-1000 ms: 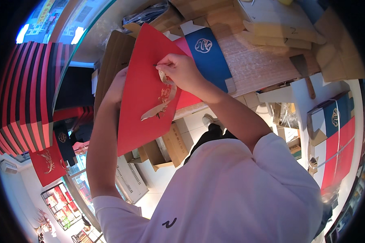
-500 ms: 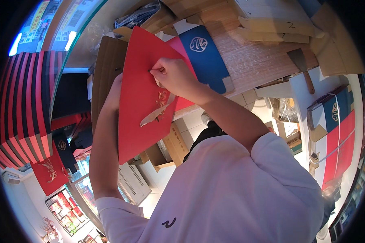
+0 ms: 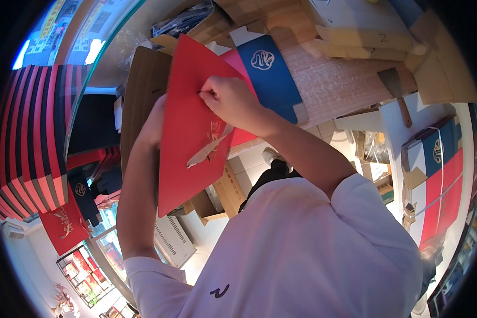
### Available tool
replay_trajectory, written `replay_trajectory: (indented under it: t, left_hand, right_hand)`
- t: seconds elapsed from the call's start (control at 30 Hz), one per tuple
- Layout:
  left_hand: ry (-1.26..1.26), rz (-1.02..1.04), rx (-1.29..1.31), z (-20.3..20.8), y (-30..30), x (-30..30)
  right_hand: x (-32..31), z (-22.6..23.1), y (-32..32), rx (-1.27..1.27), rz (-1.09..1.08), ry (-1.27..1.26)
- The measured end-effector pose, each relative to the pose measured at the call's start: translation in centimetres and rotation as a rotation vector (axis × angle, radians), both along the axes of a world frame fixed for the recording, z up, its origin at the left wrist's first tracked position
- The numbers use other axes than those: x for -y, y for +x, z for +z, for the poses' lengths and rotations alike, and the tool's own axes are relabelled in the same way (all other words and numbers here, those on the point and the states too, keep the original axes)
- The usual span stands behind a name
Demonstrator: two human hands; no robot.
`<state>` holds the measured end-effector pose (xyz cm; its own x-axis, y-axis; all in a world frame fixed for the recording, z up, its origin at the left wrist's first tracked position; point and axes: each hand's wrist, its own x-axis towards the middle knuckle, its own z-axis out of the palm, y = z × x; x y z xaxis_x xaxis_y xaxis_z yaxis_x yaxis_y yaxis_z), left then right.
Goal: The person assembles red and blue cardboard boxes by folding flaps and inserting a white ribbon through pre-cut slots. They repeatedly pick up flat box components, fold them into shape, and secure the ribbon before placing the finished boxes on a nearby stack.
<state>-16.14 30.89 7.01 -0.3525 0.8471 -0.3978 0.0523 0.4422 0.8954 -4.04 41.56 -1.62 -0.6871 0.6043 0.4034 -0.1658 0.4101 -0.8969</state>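
Note:
A stiff red panel [image 3: 188, 153] with gold print stands tilted in front of me. My left hand [image 3: 155, 121] is behind its left edge; its fingers are hidden by the panel. My right hand [image 3: 229, 100] is closed in a pinch against the upper part of the panel's face. Whatever small thing those fingertips hold is too small to make out. A pale ribbon [image 3: 209, 149] lies slantwise across the red face below my right hand, over some of the gold print.
Brown cardboard [image 3: 143, 95] stands behind the panel. On the wooden table [image 3: 328, 79] lies a blue-and-red printed sheet [image 3: 264, 79]. A scraper [image 3: 398, 98] rests at right, above a strapped bundle [image 3: 437, 175]. Red and black boxes [image 3: 32, 138] are stacked at left.
The panel and both hands sit slightly farther right in view. The dark bit that showed at my right fingertips is less visible now. My right hand still pinches at the same part of the panel.

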Motion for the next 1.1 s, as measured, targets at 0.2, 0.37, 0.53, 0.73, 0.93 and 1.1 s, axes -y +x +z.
replay_trajectory:
  t: [0.2, 0.37, 0.53, 0.73, 0.93, 1.1]
  left_hand:
    - [0.022, -0.064, -0.070, -0.1, 0.0, -0.3]
    - [0.108, 0.043, 0.074, -2.1, -0.5, -0.4]
    - [0.064, 0.333, -0.036, -5.7, -3.4, 1.3]
    - [-0.069, 0.225, -0.232, 3.9, 1.5, 0.8]
    - [-0.231, 0.042, -0.872, 4.0, 4.0, 3.9]
    - [-0.312, 0.078, -0.864, 4.6, 5.4, 2.8]
  right_hand:
    - [-0.1, 0.0, -0.1, 0.024, 0.078, -0.162]
    - [0.2, -1.6, -0.8, -0.093, 0.286, -0.709]
    - [1.7, -2.9, -0.5, -0.006, 0.423, -0.917]
    - [1.1, -2.8, 1.0, 0.009, 0.494, -0.998]
    - [-1.1, -1.0, 6.6, -0.030, 0.824, -1.095]
    - [-2.2, -1.7, 10.6, -0.358, 0.773, -1.531]
